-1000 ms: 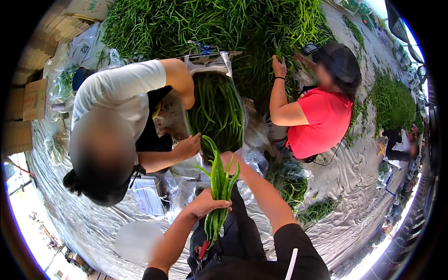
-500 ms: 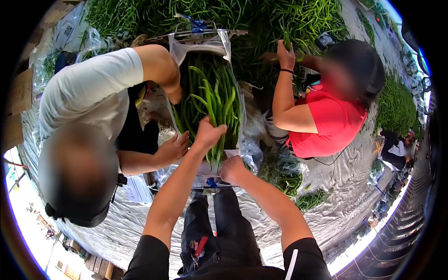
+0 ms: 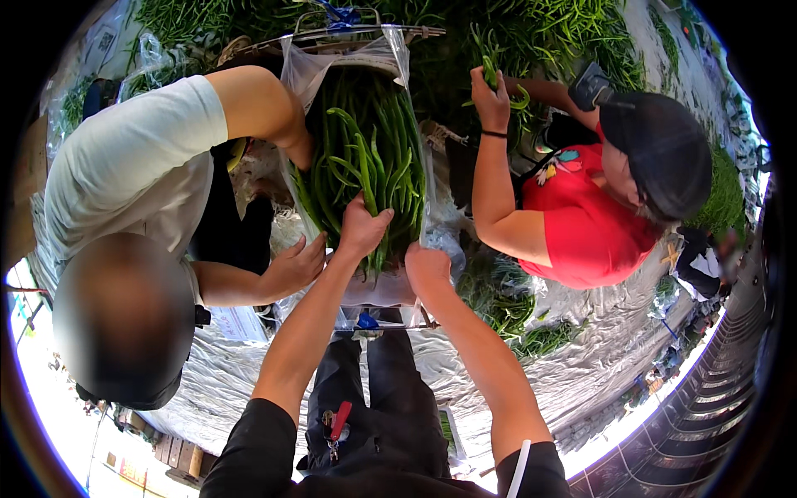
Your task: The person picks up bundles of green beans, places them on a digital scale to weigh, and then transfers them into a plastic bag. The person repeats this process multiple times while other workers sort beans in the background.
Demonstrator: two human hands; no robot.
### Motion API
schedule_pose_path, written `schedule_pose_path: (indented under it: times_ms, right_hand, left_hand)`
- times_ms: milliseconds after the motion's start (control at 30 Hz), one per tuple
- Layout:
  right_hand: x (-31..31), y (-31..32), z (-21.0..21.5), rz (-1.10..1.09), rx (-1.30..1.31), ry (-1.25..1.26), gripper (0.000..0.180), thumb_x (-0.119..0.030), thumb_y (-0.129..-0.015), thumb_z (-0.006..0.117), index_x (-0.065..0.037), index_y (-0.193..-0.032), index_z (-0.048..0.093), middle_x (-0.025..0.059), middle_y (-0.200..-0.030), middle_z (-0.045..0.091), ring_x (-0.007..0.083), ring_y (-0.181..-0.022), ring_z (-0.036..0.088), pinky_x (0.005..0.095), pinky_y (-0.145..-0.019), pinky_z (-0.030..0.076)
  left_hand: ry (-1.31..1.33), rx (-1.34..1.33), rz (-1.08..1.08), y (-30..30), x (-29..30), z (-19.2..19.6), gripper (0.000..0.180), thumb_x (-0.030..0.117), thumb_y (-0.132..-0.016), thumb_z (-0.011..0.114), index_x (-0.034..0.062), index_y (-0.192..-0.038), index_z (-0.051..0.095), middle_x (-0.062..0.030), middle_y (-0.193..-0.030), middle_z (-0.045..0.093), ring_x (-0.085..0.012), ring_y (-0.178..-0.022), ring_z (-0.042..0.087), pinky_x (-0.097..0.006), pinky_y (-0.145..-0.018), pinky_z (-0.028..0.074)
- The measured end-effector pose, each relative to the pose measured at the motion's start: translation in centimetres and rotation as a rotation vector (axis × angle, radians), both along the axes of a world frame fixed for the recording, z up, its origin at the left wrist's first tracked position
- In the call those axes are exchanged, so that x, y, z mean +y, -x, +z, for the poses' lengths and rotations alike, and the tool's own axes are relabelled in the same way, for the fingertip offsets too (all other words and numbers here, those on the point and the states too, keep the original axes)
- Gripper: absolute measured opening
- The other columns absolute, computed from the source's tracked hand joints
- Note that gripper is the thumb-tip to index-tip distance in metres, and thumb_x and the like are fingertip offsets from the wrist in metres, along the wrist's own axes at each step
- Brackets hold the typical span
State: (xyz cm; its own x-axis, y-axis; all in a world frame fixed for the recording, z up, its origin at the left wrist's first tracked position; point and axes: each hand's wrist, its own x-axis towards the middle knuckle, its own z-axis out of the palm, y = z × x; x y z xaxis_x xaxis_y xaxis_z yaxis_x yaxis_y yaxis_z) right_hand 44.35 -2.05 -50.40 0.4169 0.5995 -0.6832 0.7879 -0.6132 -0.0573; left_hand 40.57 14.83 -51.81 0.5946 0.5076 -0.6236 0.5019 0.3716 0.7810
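1. long green beans (image 3: 369,162), glossy mid to dark green, some paler yellowish-green strands, packed in a clear plastic bag (image 3: 415,124) with whitish glare on the folds.
2. left hand (image 3: 363,228) and right hand (image 3: 426,267) bare, black short sleeves above; thin white stripe on the right one.
3. black trousers (image 3: 390,415), red tag (image 3: 339,422) at the waist.
4. co-worker's pale grey-white t-shirt (image 3: 133,162) over a dark apron.
5. other co-worker's red shirt (image 3: 598,224) with small multicoloured print near the shoulder, black cap (image 3: 660,149), black wristband (image 3: 496,134).
6. silvery grey ground sheet (image 3: 581,357), crinkled, scattered with green heaps.
7. blue tie (image 3: 340,12) on the grey metal frame.
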Motion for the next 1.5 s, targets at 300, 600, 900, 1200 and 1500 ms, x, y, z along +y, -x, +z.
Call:
schedule_pose_path:
  times_ms: [300,600,900,1200,1500]
  right_hand:
    - [-2.5,-0.1,2.9,-0.825,0.192,-0.308,0.015,-0.011,-0.081,0.062,-0.010,-0.095,0.065,0.0146,-0.073,0.068,0.0336,-0.072,0.069,0.0436,-0.067,0.053]
    - [-2.8,0.9,3.6,-0.925,0.231,-0.340,0.014,-0.007,-0.080,0.062,-0.005,-0.093,0.066,0.0099,-0.061,0.062,0.0198,-0.058,0.064,0.0350,-0.059,0.049]
    - [-2.3,1.3,6.5,-0.868,0.333,-0.373,0.021,-0.008,-0.077,0.062,-0.007,-0.098,0.064,0.0096,-0.061,0.057,0.0205,-0.055,0.056,0.0360,-0.058,0.046]
    - [-6.4,0.3,4.9,-0.085,0.236,-0.481,0.041,-0.027,-0.085,0.069,-0.006,-0.119,0.061,0.0134,-0.108,0.069,0.0287,-0.100,0.067,0.0395,-0.083,0.053]
    - [-2.0,3.8,13.5,-0.024,0.070,-0.618,0.028,-0.021,-0.085,0.059,0.004,-0.095,0.069,0.0205,-0.097,0.070,0.0345,-0.087,0.065,0.0402,-0.079,0.052]
  left_hand:
    - [-0.126,0.221,0.052,-4.0,-5.7,-1.4,0.040,0.006,-0.079,0.068,0.0011,-0.118,0.059,-0.0213,-0.102,0.070,-0.0359,-0.095,0.069,-0.040,-0.084,0.052]
    - [-0.244,0.394,-0.044,-3.7,-10.4,-6.3,0.042,0.002,-0.076,0.059,-0.0006,-0.118,0.049,-0.0309,-0.099,0.065,-0.0492,-0.096,0.062,-0.054,-0.084,0.050]
    - [-0.160,0.345,0.119,-3.9,-11.2,-5.3,0.081,0.024,-0.075,0.075,-0.0048,-0.139,0.034,-0.0362,-0.130,0.046,-0.0500,-0.117,0.050,-0.051,-0.099,0.045]
    - [-0.253,-0.001,0.118,5.3,-14.9,9.2,0.063,0.026,-0.082,0.062,-0.0062,-0.134,0.048,-0.0302,-0.124,0.055,-0.0428,-0.118,0.054,-0.046,-0.101,0.044]
    - [-0.336,0.062,0.722,28.2,-15.2,20.5,0.036,0.027,-0.080,0.064,0.0044,-0.108,0.067,-0.0169,-0.097,0.069,-0.0358,-0.093,0.066,-0.044,-0.081,0.052]
